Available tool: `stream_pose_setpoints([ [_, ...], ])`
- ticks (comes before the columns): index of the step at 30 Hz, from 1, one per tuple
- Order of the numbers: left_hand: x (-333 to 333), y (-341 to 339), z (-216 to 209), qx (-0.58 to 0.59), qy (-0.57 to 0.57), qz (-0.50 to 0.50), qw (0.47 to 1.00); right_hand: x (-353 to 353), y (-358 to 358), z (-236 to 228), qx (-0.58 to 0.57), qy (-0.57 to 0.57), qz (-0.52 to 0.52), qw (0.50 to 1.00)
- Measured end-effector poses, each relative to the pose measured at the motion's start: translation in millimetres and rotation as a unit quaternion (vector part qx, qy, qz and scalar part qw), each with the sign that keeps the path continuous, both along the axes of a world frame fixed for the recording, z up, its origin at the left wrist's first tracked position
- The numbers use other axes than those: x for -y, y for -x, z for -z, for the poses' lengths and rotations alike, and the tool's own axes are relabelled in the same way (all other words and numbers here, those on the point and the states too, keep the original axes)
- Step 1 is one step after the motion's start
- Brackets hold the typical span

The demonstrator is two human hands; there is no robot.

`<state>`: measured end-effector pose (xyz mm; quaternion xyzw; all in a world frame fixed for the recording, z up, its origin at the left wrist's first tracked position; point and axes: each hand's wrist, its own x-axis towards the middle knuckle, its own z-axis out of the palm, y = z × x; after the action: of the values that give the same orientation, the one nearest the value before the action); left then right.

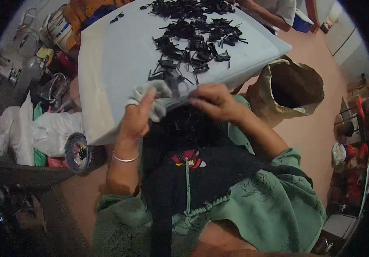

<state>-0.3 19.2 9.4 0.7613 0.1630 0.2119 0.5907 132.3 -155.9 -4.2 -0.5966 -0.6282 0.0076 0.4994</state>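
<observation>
My left hand (138, 115) grips a bunched white cloth (151, 95) at the near edge of the white table (120, 55). My right hand (213, 101) pinches the same cloth edge beside it, fingers closed over it. Just beyond both hands lie several small black plastic parts (193, 38) scattered over the table top. A black garment with a red patch (188, 159) lies in my lap below the hands. A thin bangle circles my left wrist.
A brown paper sack (287, 88) stands open on the floor right of the table. White plastic bags (43, 132) and clutter fill the left floor. Another person's arm (270, 15) reaches in at the far table edge. Red objects sit on shelves at right.
</observation>
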Motion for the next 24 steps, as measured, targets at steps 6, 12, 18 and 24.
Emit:
stream_pose_setpoints([
  [6,20,9,18,0.140,0.493,0.220,0.830,2,20,7,-0.162,0.092,-0.094,0.978],
  [12,32,13,11,0.120,0.424,0.262,0.859,1,28,18,-0.157,0.127,-0.123,0.972],
  [18,39,9,22,0.160,0.415,0.120,0.887,3,34,6,-0.110,0.156,0.017,0.981],
  [24,36,11,36,0.117,0.057,0.070,0.989,-4,45,-12,0.091,-0.024,0.090,0.991],
])
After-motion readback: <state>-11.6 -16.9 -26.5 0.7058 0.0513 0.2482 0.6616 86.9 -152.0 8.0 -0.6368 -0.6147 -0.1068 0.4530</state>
